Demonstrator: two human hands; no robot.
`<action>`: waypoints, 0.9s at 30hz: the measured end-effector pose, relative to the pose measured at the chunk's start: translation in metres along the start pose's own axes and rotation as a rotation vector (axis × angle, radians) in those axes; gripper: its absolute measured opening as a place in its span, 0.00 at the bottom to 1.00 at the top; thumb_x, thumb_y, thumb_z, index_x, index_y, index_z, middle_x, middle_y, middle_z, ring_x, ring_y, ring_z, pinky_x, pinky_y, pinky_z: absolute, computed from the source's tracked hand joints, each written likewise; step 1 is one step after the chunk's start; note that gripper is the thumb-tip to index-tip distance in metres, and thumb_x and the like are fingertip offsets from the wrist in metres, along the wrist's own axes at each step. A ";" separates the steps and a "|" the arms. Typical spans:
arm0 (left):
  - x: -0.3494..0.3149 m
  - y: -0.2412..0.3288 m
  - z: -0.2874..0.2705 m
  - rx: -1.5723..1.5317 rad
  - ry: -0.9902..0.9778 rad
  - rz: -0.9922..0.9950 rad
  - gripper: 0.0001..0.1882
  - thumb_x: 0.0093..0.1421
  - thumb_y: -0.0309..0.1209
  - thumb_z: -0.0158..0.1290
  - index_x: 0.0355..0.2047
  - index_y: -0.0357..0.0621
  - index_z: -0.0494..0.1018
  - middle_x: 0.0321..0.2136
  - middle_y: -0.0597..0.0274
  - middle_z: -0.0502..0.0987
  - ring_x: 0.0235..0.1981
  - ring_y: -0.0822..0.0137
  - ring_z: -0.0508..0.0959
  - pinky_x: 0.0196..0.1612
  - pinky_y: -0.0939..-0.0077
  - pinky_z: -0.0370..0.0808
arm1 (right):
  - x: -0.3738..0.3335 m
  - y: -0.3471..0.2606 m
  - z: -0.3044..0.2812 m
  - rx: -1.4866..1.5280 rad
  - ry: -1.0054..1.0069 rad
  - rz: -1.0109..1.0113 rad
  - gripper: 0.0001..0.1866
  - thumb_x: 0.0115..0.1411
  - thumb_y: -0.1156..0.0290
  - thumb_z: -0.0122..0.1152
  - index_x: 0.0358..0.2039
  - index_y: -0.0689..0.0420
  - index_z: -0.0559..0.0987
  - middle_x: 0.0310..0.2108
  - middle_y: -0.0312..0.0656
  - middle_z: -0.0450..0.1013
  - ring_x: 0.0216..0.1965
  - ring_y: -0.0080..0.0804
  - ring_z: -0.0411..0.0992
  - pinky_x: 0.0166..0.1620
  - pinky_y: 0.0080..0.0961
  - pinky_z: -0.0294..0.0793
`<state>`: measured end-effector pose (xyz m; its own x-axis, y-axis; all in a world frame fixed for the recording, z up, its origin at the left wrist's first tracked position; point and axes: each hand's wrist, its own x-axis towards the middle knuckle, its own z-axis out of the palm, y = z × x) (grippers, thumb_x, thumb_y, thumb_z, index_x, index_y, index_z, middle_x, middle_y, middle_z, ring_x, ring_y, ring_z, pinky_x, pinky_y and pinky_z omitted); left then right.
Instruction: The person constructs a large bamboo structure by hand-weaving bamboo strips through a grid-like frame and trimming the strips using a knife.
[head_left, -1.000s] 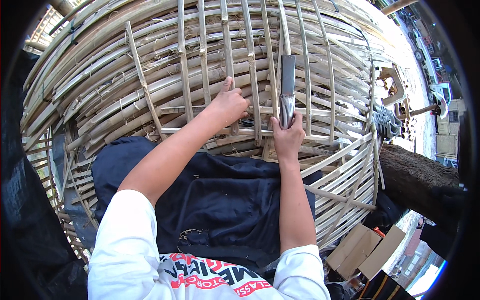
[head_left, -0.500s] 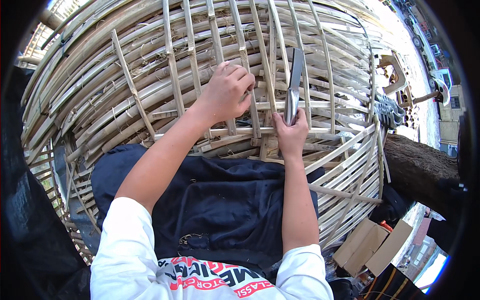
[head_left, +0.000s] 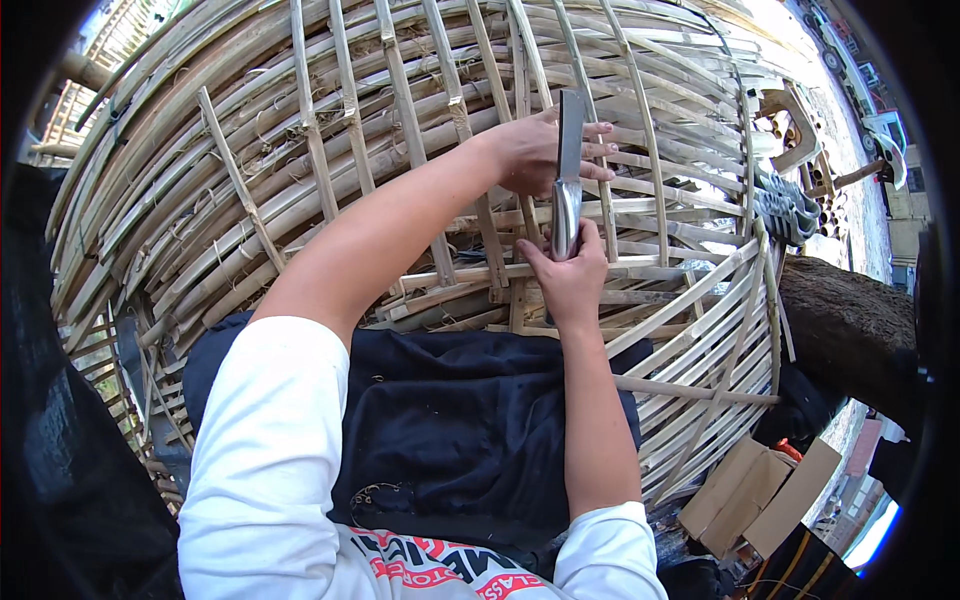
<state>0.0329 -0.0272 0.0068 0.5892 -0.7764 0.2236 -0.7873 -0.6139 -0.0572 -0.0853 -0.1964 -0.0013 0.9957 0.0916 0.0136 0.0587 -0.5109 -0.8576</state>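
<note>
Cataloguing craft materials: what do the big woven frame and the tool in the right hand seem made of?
Woven frame: looks like split bamboo, pale tan and unfinished, with nodes and stray fibres showing. Tool in the right hand: likely bare steel, grey with a bright sheen on blade and handle.

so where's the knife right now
In the head view the knife stands upright just right of centre, its handle gripped by the right hand. Its blade rises across the left hand, which rests on the bamboo frame.

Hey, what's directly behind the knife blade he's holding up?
Behind the knife, held upright in the right hand, lie the left hand, its fingers spread, and the bamboo basket frame. The slats under that palm are covered.
</note>
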 end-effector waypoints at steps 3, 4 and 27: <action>-0.003 -0.005 0.016 -0.161 0.138 0.013 0.23 0.64 0.41 0.51 0.60 0.69 0.68 0.64 0.68 0.64 0.69 0.62 0.56 0.71 0.44 0.46 | 0.002 0.002 0.005 -0.070 0.083 -0.148 0.24 0.43 0.69 0.77 0.36 0.64 0.73 0.26 0.42 0.73 0.27 0.33 0.71 0.34 0.30 0.72; -0.002 -0.005 0.016 -0.154 0.133 0.013 0.22 0.64 0.41 0.51 0.59 0.68 0.69 0.63 0.66 0.66 0.68 0.62 0.58 0.71 0.44 0.47 | 0.002 0.003 0.006 -0.104 0.106 -0.167 0.25 0.41 0.71 0.76 0.38 0.64 0.73 0.32 0.48 0.73 0.31 0.40 0.72 0.37 0.32 0.72; -0.015 0.005 0.001 0.002 0.208 -0.059 0.12 0.56 0.41 0.58 0.21 0.50 0.77 0.28 0.72 0.75 0.40 0.69 0.73 0.51 0.66 0.65 | 0.006 0.002 -0.004 0.031 0.186 -0.093 0.19 0.48 0.73 0.67 0.36 0.63 0.68 0.33 0.50 0.72 0.31 0.45 0.73 0.38 0.36 0.72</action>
<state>0.0201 -0.0190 0.0024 0.5842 -0.6928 0.4228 -0.7519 -0.6581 -0.0395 -0.0790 -0.2002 -0.0008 0.9823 -0.0236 0.1860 0.1521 -0.4805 -0.8637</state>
